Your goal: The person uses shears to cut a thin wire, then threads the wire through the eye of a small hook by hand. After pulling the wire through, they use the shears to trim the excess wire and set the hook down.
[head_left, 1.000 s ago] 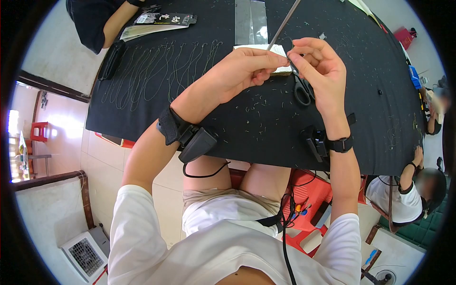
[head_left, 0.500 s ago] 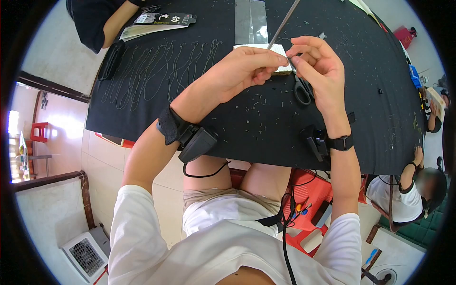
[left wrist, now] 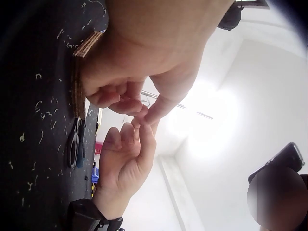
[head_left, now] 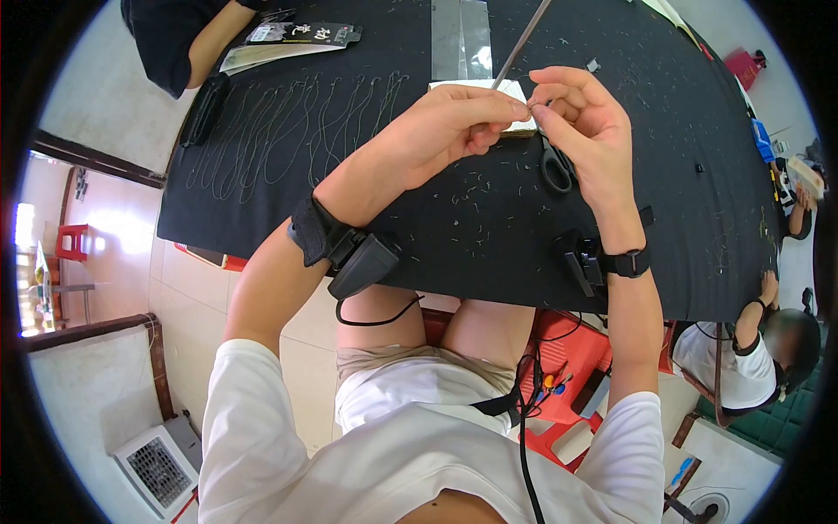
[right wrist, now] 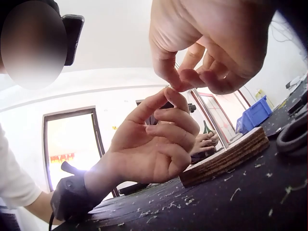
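Observation:
The left hand (head_left: 454, 122) pinches a tiny thing between thumb and forefinger, its other fingers curled; what the thing is cannot be made out. Against those fingertips the right hand (head_left: 598, 135) has its thumb and a finger pinched on a fine line. In the right wrist view a small yellowish tip (right wrist: 168, 87) shows where both hands meet. Below and behind the left hand lies a white-topped block (head_left: 521, 129) with layered brown sides; a thin rod (head_left: 522, 44) slants up from it. Black-handled scissors (head_left: 556, 170) lie beside the block, partly behind the right hand.
Several looped dark lines (head_left: 253, 144) lie in a row on the black tablecloth (head_left: 419, 227), left of the hands. Farther back are a clear plastic sleeve (head_left: 461, 44) and a printed packet (head_left: 305, 35). Small clippings dot the cloth. Other people are at the left and right edges.
The right thumb and fingers have shifted slightly at the meeting point, and the dark loop above them shows less. The left hand has hardly moved. At the far right, another person's held object has moved.

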Tool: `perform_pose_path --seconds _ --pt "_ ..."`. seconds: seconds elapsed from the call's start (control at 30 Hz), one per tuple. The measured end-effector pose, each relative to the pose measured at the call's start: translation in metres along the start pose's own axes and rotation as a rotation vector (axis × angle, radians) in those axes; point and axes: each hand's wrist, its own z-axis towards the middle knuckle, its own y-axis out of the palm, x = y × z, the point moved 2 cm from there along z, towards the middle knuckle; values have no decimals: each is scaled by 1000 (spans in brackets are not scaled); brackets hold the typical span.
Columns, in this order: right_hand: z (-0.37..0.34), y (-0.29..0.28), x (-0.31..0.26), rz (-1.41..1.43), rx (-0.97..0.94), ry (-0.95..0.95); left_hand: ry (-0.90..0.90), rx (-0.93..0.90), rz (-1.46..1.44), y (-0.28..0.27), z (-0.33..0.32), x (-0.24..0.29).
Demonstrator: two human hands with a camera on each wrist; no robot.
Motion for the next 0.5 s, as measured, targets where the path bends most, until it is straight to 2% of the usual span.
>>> perform_pose_path --seconds 0.37,0.5 --pt "-1 0 0 -24 3 -20 22 -8 -10 -1 0 0" --pt "-1 -3 -1 -23 65 -15 29 -10 0 0 -1 1"
